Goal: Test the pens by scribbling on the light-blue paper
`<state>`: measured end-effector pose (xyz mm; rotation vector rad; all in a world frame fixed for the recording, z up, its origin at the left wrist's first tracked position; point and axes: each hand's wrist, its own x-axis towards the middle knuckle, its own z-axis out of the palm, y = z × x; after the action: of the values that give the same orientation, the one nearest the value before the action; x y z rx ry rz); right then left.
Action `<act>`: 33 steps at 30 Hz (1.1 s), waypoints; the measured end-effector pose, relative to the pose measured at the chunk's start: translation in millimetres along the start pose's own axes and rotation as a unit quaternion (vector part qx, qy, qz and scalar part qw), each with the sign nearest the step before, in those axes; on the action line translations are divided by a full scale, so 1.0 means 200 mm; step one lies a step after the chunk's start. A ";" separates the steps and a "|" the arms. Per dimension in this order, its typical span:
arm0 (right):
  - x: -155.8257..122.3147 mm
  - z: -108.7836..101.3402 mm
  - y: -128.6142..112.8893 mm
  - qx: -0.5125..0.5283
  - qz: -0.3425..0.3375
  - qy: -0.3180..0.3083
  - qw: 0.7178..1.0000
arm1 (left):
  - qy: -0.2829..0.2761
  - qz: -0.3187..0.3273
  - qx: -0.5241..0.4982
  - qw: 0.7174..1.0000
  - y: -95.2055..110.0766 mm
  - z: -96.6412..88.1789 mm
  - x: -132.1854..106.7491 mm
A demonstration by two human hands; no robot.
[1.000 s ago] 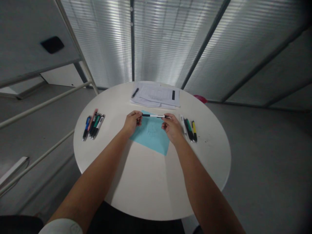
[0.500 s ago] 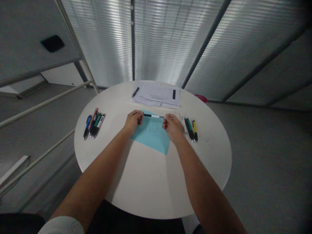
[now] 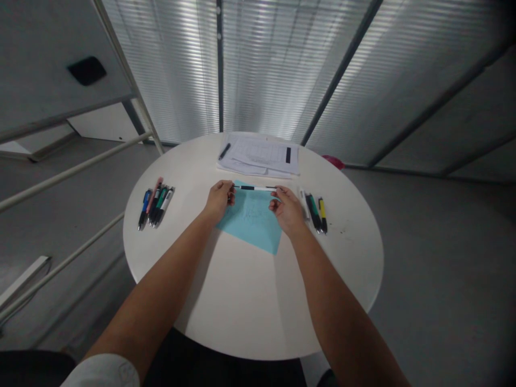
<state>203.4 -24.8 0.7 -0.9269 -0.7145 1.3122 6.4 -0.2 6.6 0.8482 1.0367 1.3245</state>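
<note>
Left of frame, on a round white table (image 3: 250, 317): a group of retractable pens (image 3: 155, 204), side by side. Upper centre: stacked printed papers (image 3: 258, 156), a black pen (image 3: 224, 151) lying on them. Centre: left hand (image 3: 220, 200) pinching one end of a black-and-white pen (image 3: 255, 188), held level over the top edge of a light blue sheet (image 3: 252, 223); right hand (image 3: 287, 210) pinching its other end. Right of centre: a second pen group (image 3: 315, 213). Far table edge, right: a pink object (image 3: 332, 161).
</note>
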 end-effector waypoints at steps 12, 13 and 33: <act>0.00 0.00 -0.02 0.031 0.008 0.023 0.999 | 0.019 -0.003 -0.043 0.999 0.02 0.00 -0.01; 0.00 0.00 -0.02 0.033 0.008 0.023 0.999 | 0.020 -0.007 -0.052 0.998 0.02 -0.01 0.00; 0.00 -0.01 -0.05 0.092 0.032 0.044 0.994 | 0.021 0.192 0.287 0.938 0.01 -0.04 -0.04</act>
<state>209.0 -24.6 8.3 -0.8586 -0.4903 1.3608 -2.2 -7.9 6.3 1.5288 1.3698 1.3778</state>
